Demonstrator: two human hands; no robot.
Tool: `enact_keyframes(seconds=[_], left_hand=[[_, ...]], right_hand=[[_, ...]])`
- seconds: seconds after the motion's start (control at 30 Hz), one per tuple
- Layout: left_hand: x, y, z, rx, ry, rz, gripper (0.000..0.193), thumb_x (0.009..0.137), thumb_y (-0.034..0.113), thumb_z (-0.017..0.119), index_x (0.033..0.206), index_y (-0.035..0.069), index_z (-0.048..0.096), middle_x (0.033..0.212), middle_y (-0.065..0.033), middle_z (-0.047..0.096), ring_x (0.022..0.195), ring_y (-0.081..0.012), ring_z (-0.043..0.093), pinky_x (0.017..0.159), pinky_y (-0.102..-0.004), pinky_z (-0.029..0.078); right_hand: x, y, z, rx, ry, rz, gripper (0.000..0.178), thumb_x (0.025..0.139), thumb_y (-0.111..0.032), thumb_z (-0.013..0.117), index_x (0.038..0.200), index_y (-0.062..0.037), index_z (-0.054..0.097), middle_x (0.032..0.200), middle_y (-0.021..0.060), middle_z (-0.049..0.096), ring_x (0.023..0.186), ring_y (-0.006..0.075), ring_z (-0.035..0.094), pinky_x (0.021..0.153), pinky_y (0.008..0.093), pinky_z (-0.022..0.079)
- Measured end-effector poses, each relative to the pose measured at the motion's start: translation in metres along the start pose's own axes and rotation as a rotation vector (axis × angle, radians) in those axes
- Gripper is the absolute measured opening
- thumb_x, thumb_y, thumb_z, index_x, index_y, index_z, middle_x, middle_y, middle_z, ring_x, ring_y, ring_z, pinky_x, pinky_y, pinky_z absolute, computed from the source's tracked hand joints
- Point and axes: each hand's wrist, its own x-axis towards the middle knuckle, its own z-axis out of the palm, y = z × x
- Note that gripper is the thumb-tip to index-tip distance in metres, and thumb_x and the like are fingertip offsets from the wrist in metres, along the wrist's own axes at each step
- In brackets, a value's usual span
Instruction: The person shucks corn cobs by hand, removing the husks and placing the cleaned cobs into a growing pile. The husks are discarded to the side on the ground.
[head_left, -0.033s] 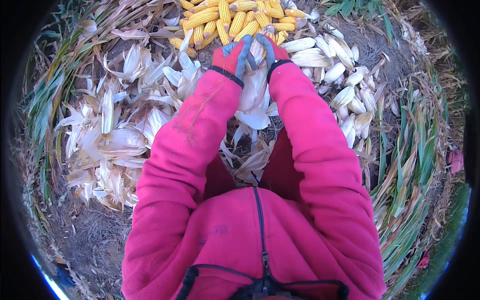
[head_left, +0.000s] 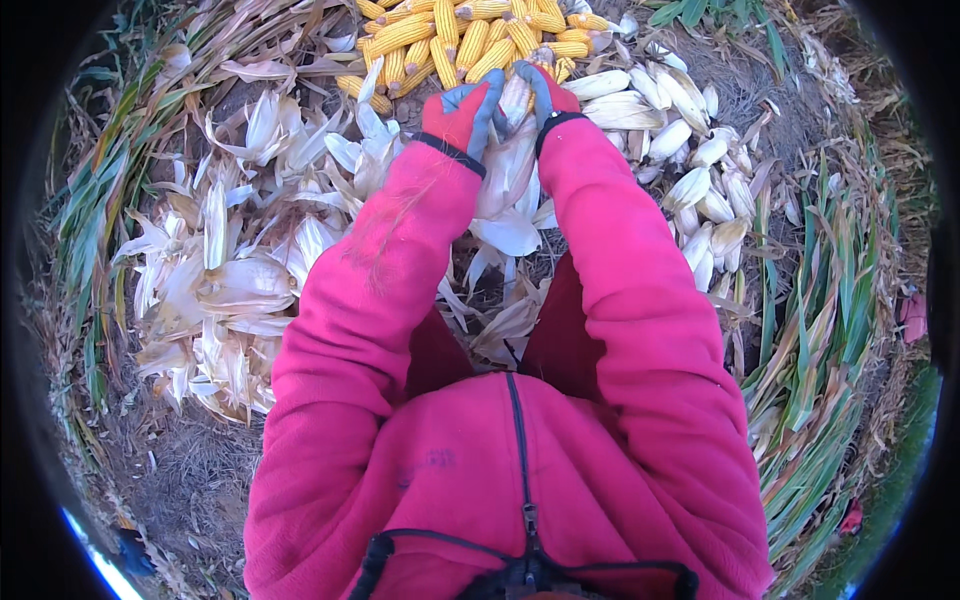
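Note:
Both my hands wear red and grey gloves and meet in front of me, around one ear of corn (head_left: pixel 514 103). Pale husk (head_left: pixel 508 175) hangs from the ear toward me, between my forearms. My left hand (head_left: pixel 463 117) is closed on the ear's left side, with the thumb side inward. My right hand (head_left: pixel 546 94) is closed on its right side, fingers bent near the top end. The fingertips are partly hidden. Just beyond my hands lies a heap of husked yellow corn cobs (head_left: pixel 447 40).
Loose dry husks (head_left: pixel 235 285) are piled at left. Unhusked pale ears (head_left: pixel 670 140) lie in a band at right. Corn stalks and leaves (head_left: pixel 825 310) line the right side, more stalks (head_left: pixel 100 220) the left. Bare soil (head_left: pixel 200 480) shows at lower left.
My right hand has shifted very slightly up and right, and a little more of the ear shows between my hands. My left hand has barely moved.

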Motion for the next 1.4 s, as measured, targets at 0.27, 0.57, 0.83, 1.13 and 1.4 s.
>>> enact_keyframes(seconds=[0.27,0.57,0.83,1.13,1.4], left_hand=[[-0.075,0.032,0.006,0.086,-0.692,0.033,0.035,0.083,0.017,0.059,0.052,0.002,0.049,0.049,-0.0030,0.048,0.044,-0.0122,0.045,0.045,-0.0283,0.034],[-0.062,0.002,0.000,0.652,-0.760,0.001,0.029,0.075,0.017,0.069,0.058,0.000,0.053,0.050,-0.0082,0.046,0.043,-0.0136,0.045,0.043,-0.0297,0.032],[-0.001,0.011,0.028,1.027,-0.256,0.669,0.075,0.063,0.034,0.076,0.123,0.004,0.043,0.105,-0.0174,0.058,0.094,-0.0300,0.059,0.082,-0.0387,0.047],[0.000,-0.032,0.012,0.759,-0.301,0.045,0.074,0.055,0.029,0.080,0.117,0.001,0.048,0.105,-0.0132,0.060,0.096,-0.0264,0.059,0.084,-0.0347,0.045],[0.017,-0.007,0.006,0.391,-0.392,0.157,0.049,0.067,0.020,0.074,0.108,0.003,0.052,0.100,-0.0118,0.062,0.093,-0.0221,0.061,0.080,-0.0331,0.048]], right_hand=[[0.073,0.076,-0.087,0.805,0.153,0.397,0.057,0.073,-0.048,0.060,0.114,-0.0097,0.054,0.104,0.0115,0.060,0.090,0.0269,0.058,0.078,0.0363,0.047],[0.067,0.023,-0.145,0.747,0.401,0.072,0.058,0.074,-0.046,0.062,0.117,-0.0087,0.052,0.107,0.0107,0.059,0.093,0.0254,0.057,0.081,0.0355,0.047],[0.030,-0.032,-0.121,0.713,0.542,-0.278,0.051,0.073,-0.029,0.072,0.109,0.0022,0.054,0.098,0.0088,0.060,0.084,0.0168,0.057,0.074,0.0298,0.046],[-0.027,-0.075,-0.056,0.751,0.202,-0.340,0.042,0.074,-0.014,0.072,0.109,-0.0012,0.051,0.097,0.0056,0.060,0.084,0.0118,0.058,0.073,0.0255,0.047],[-0.036,-0.063,-0.038,0.171,-0.029,-0.411,0.065,0.064,-0.013,0.078,0.119,0.0022,0.046,0.108,0.0107,0.057,0.097,0.0176,0.056,0.084,0.0289,0.045]])
